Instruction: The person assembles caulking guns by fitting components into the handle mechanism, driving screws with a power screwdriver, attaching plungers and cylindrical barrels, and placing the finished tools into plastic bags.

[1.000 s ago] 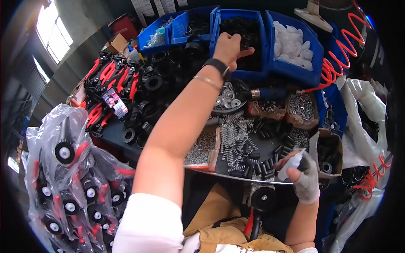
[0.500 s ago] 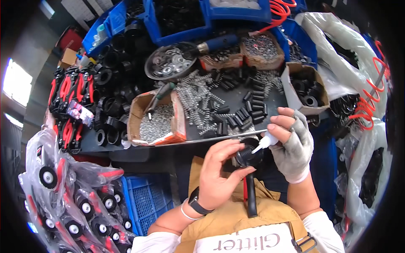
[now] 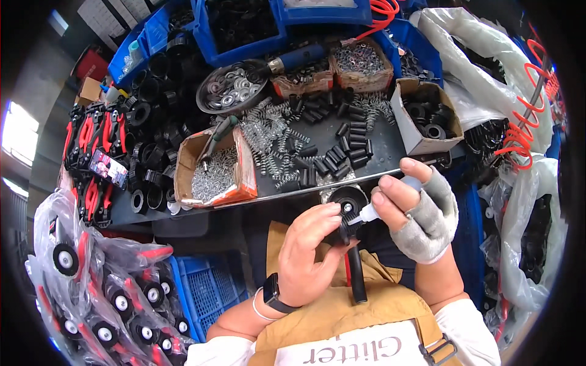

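In front of my lap, my left hand [image 3: 310,255] pinches a black ribbed part of a tool with its thumb and fingers. Above that part, the black round tool head [image 3: 348,200] shows a small metal centre. A black handle [image 3: 358,274] with a red strip hangs below toward my apron. My right hand [image 3: 421,210], in a grey fingerless glove, grips a small white squeeze bottle [image 3: 381,207]. The bottle tilts down to the left, its narrow nozzle at the ribbed part; I cannot tell whether it touches. Any liquid is too small to see.
On the bench [image 3: 281,202] lie springs [image 3: 265,137] and black tubes [image 3: 336,161]. A carton of small metal pieces [image 3: 213,177], a bowl of washers [image 3: 235,91] and a carton of black rings [image 3: 427,119] stand around them. Bagged wheeled tools [image 3: 104,293] and a blue crate [image 3: 210,293] sit left.
The tool head has turned so its round face and metal centre show. The bottle's nozzle has moved slightly down and left with my right hand. The whole view has shifted a little.
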`<action>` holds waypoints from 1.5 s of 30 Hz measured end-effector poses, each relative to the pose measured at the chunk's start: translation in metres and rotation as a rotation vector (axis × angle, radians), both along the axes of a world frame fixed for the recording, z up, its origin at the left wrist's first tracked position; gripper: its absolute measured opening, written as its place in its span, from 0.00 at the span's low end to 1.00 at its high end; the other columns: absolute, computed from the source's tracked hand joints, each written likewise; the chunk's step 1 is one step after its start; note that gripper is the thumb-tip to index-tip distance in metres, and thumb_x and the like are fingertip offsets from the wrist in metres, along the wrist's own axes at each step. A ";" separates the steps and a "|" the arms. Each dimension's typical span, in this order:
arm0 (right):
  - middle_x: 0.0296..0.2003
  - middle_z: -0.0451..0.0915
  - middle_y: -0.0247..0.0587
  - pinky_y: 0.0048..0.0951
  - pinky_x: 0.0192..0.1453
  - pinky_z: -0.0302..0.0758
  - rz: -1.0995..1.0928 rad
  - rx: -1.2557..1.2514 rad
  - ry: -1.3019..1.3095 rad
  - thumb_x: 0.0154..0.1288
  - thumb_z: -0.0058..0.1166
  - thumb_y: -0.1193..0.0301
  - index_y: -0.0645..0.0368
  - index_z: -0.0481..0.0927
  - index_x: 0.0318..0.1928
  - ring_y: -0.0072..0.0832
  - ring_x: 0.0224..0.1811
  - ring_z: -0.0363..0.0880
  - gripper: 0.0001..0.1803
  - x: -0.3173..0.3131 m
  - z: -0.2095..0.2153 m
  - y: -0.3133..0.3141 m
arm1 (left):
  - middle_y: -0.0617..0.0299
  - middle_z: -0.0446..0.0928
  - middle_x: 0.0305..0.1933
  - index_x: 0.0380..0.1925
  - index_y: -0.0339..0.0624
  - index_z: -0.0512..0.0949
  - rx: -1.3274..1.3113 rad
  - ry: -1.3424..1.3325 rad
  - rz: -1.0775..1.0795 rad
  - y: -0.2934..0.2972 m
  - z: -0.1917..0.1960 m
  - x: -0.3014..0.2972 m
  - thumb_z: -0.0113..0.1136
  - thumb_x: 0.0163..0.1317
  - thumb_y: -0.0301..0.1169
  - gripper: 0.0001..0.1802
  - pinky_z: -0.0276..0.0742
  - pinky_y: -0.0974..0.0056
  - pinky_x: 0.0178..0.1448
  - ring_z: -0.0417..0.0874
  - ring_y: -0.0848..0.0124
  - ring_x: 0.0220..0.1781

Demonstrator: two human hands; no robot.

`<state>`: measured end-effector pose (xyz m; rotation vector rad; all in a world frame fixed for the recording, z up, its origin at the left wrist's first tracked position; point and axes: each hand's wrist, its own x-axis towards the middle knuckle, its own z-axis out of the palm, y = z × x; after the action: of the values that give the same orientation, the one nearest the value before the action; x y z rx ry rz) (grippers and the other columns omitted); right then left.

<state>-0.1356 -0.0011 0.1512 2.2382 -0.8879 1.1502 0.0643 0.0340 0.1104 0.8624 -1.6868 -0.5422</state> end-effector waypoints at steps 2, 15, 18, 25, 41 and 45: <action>0.46 0.83 0.32 0.36 0.42 0.83 -0.010 -0.010 0.023 0.44 0.66 0.76 0.50 0.86 0.40 0.41 0.52 0.81 0.17 0.000 0.004 0.001 | 0.49 0.79 0.55 0.52 0.38 0.75 -0.006 -0.014 0.008 0.001 0.001 0.000 0.73 0.45 0.13 0.31 0.78 0.54 0.62 0.81 0.51 0.58; 0.47 0.82 0.32 0.37 0.42 0.84 -0.026 -0.036 0.069 0.48 0.66 0.75 0.51 0.85 0.39 0.41 0.52 0.80 0.15 -0.003 0.005 0.002 | 0.50 0.77 0.55 0.54 0.36 0.72 0.087 -0.059 0.025 0.001 0.000 0.004 0.76 0.47 0.17 0.33 0.78 0.59 0.61 0.81 0.60 0.57; 0.47 0.82 0.33 0.38 0.42 0.84 -0.017 -0.021 0.065 0.47 0.66 0.75 0.52 0.85 0.40 0.40 0.52 0.80 0.15 -0.002 0.007 0.005 | 0.53 0.76 0.56 0.56 0.36 0.71 0.547 0.428 -0.193 0.003 -0.011 0.004 0.75 0.51 0.17 0.32 0.79 0.61 0.59 0.81 0.64 0.55; 0.47 0.81 0.33 0.37 0.41 0.85 0.062 0.008 0.063 0.46 0.65 0.75 0.52 0.85 0.39 0.40 0.53 0.80 0.15 -0.002 0.006 0.003 | 0.55 0.75 0.58 0.58 0.36 0.68 0.643 0.559 -0.313 0.002 -0.010 0.005 0.72 0.55 0.16 0.32 0.79 0.62 0.61 0.80 0.69 0.54; 0.44 0.81 0.41 0.40 0.50 0.81 0.082 0.528 -0.235 0.49 0.69 0.72 0.55 0.84 0.44 0.44 0.47 0.81 0.18 0.015 -0.007 -0.038 | 0.54 0.77 0.55 0.58 0.35 0.68 0.667 0.708 -0.277 0.001 -0.015 0.012 0.69 0.60 0.22 0.28 0.79 0.62 0.59 0.81 0.69 0.52; 0.39 0.82 0.48 0.39 0.47 0.78 0.273 1.162 -0.305 0.52 0.72 0.61 0.60 0.82 0.48 0.47 0.42 0.81 0.25 0.050 -0.023 -0.100 | 0.52 0.80 0.48 0.57 0.33 0.69 0.830 0.849 -0.393 0.001 -0.021 0.021 0.64 0.68 0.41 0.27 0.82 0.61 0.53 0.85 0.66 0.47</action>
<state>-0.0851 -0.1015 0.1281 3.1985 -1.7401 1.2901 0.0856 0.0348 0.0895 0.6827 -0.7981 -1.6811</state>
